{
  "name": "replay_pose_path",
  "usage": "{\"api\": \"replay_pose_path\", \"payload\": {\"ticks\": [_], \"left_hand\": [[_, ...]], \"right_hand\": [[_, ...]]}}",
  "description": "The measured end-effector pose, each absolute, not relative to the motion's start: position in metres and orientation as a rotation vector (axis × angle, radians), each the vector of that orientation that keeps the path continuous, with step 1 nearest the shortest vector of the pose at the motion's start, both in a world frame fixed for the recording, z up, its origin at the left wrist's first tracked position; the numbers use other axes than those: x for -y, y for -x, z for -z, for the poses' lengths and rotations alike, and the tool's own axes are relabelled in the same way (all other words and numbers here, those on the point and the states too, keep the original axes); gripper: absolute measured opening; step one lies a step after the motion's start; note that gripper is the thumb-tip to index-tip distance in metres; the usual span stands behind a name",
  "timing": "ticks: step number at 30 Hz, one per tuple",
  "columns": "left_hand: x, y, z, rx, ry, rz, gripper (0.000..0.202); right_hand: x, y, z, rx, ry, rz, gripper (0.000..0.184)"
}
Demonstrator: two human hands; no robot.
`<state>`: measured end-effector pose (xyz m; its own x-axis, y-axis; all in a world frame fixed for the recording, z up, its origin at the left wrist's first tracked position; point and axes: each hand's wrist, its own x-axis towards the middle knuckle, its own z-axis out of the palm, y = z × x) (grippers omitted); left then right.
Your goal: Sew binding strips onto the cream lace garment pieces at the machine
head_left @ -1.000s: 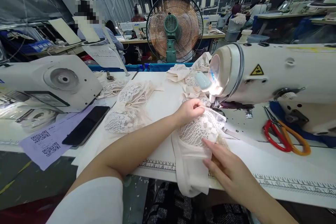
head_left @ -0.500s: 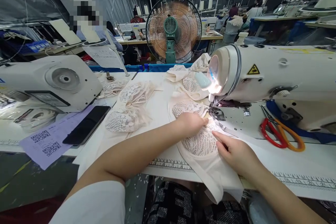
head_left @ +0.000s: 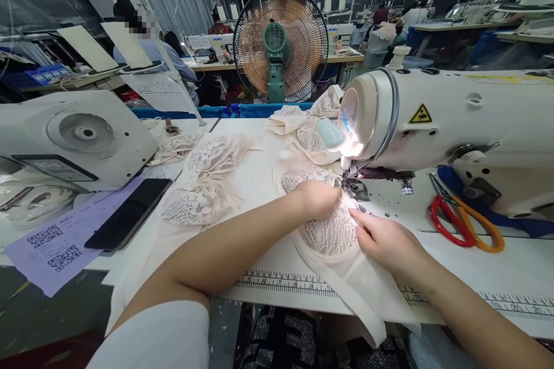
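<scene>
A cream lace bra (head_left: 331,233) lies under the needle of the white sewing machine (head_left: 437,121), one lace cup toward me and the other behind my forearm. My left hand (head_left: 321,199) is closed on the fabric just left of the presser foot (head_left: 346,180); its fingertips are mostly hidden behind the hand. With thumb and forefinger, my right hand (head_left: 385,239) pinches the near cup's right edge, a little in front of the foot. A plain cream band (head_left: 363,317) of the bra hangs over the table's front edge.
Red-and-orange-handled scissors (head_left: 467,222) lie right of the needle area. More lace bra pieces (head_left: 199,199) rest at left, others (head_left: 311,132) behind the machine head. A black phone (head_left: 130,213) lies on a purple paper (head_left: 56,256). Behind the table stands a large fan (head_left: 279,46); a person sits back left.
My view has shifted slightly. The hanging band and loose fabric have swung right. Both hands stay on the bra near the needle, and the right fingers have drawn closer together.
</scene>
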<state>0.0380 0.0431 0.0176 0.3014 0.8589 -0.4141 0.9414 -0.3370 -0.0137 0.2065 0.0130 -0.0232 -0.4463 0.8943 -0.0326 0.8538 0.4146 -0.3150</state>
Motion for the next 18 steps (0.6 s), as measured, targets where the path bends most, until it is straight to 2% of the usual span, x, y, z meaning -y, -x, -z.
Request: {"api": "replay_pose_path", "payload": {"ticks": [12,18], "left_hand": [[-0.05,-0.038,-0.021,-1.667,-2.286,0.439,0.056],[-0.05,-0.032,-0.021,-1.732,-2.299,0.361,0.029]], "right_hand": [[-0.022,-0.198,0.008,2.679,1.673,-0.421,0.049],[-0.026,-0.189,0.009,2.663,1.73,-0.267,0.045]]}}
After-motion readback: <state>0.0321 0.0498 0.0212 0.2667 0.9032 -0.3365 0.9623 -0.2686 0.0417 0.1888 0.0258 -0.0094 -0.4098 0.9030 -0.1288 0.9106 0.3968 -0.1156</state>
